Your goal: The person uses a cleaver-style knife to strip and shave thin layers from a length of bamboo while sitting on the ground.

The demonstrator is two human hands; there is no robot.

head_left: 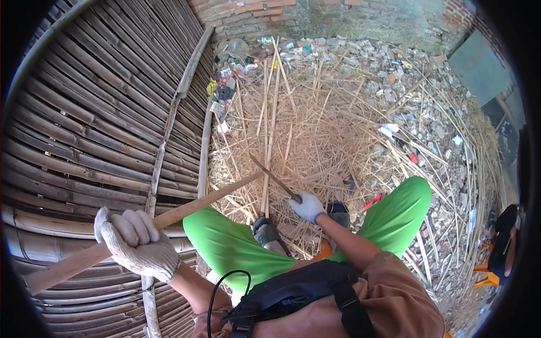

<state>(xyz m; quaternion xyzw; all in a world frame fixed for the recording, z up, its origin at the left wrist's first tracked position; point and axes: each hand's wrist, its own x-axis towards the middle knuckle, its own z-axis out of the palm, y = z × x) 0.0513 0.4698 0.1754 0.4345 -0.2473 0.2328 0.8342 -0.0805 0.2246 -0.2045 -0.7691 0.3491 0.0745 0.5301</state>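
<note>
The left hand [135, 242], in a white knitted glove, has its fingers curled tightly around a long, flat wooden strip [191, 209]; the strip slants across the left border of the littered ground [389, 93], its near end before the slatted bamboo wall [101, 118] and its far end beyond the left knee; the right hand [308, 207], likewise gloved, is closed about the base of a slender, dark blade [275, 177], which points away and leftward; blade and strip meet in the view near the strip's far end, though contact cannot be told; pale shavings [332, 124] cover the middle of the ground, with long thin strips [272, 112] lying toward its far edge, below a brick wall [338, 19]; a red object [373, 201] lies beside the right knee.
</note>
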